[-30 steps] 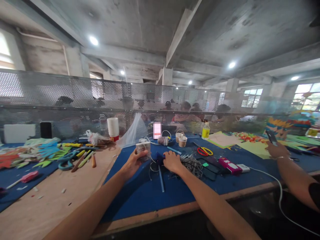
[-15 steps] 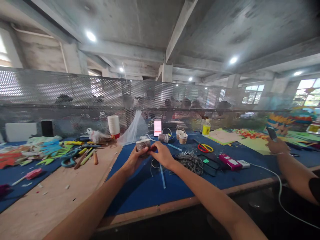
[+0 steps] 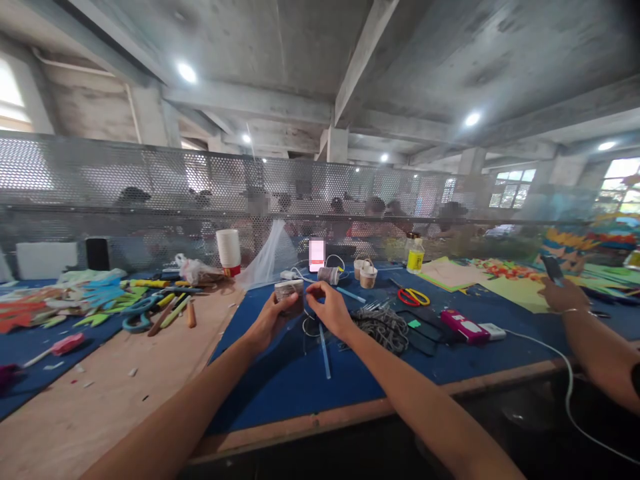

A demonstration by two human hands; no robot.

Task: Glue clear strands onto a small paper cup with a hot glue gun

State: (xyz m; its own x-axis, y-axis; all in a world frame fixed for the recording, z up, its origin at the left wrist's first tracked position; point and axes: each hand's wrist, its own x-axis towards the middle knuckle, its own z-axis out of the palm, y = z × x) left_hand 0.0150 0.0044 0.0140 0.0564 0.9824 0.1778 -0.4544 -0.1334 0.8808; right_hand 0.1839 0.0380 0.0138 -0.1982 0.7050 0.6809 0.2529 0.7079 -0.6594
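My left hand [image 3: 270, 320] is closed around a small paper cup [image 3: 289, 290] with a white rim and grey cord wound about its side. Just right of the cup is my right hand [image 3: 329, 308], thumb and fingertips pinched together; whatever they may hold is too small to make out. Beyond the hands, another cord-wrapped cup [image 3: 329, 275] lies on its side on the blue mat [image 3: 270, 393]. A tangled heap of grey cord [image 3: 383, 327] rests right of my right wrist. Below the hands lies a clear glue stick [image 3: 325, 353].
Red-and-yellow scissors [image 3: 413, 297], small handled cups [image 3: 369, 276], a yellow-labelled bottle [image 3: 415, 259] and a pink box [image 3: 464, 326] sit rightward. Another person's hand [image 3: 565, 297] holds a phone. Blue scissors [image 3: 137, 313] and stacked cups [image 3: 229, 249] are left. A lit phone [image 3: 317, 255] stands behind.
My right hand has moved slightly right, away from the cup, so a gap shows between them. My left hand still holds the cup. The view has shifted a little.
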